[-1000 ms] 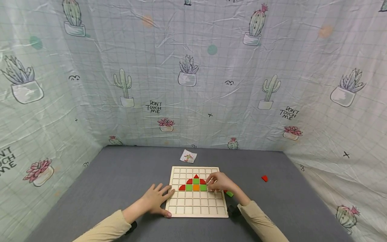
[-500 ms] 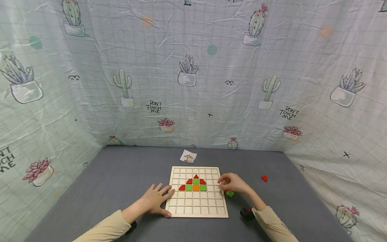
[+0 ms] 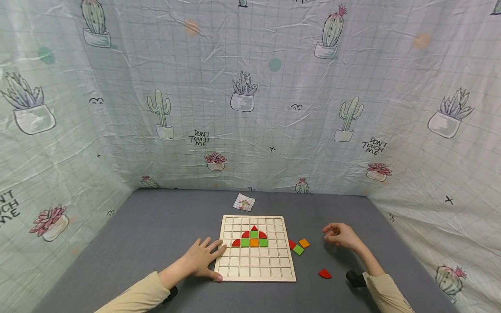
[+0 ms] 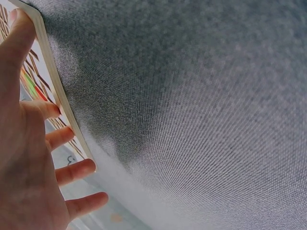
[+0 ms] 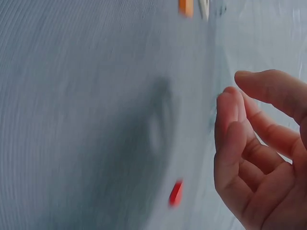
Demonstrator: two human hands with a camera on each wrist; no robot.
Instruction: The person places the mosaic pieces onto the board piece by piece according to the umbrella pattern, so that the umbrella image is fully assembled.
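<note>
My left hand (image 3: 201, 258) rests on the left edge of a pale wooden grid board (image 3: 248, 264), fingers spread and thumb near its front corner. In the left wrist view the thumb and fingers (image 4: 72, 171) lie along the board's rim (image 4: 60, 88). On the board, red, green and one orange tile (image 3: 254, 242) form a stepped peak. My right hand (image 3: 344, 235) hovers over the table right of the board, fingers loosely bent and holding nothing. In the right wrist view a small red piece (image 5: 176, 193) lies below that hand (image 5: 268, 163); the head view hides it behind the hand.
Beside the board's right edge lie a red piece (image 3: 292, 244), a green square (image 3: 298, 249) and an orange square (image 3: 304, 243). A red rounded piece (image 3: 325, 273) sits nearer the front. Behind the board is a small picture card (image 3: 244, 202); a patterned curtain (image 3: 250, 130) surrounds the table.
My right hand has moved right, off the board and past the loose pieces, uncovering the orange square and the front red piece. The left hand stays on the board's edge.
</note>
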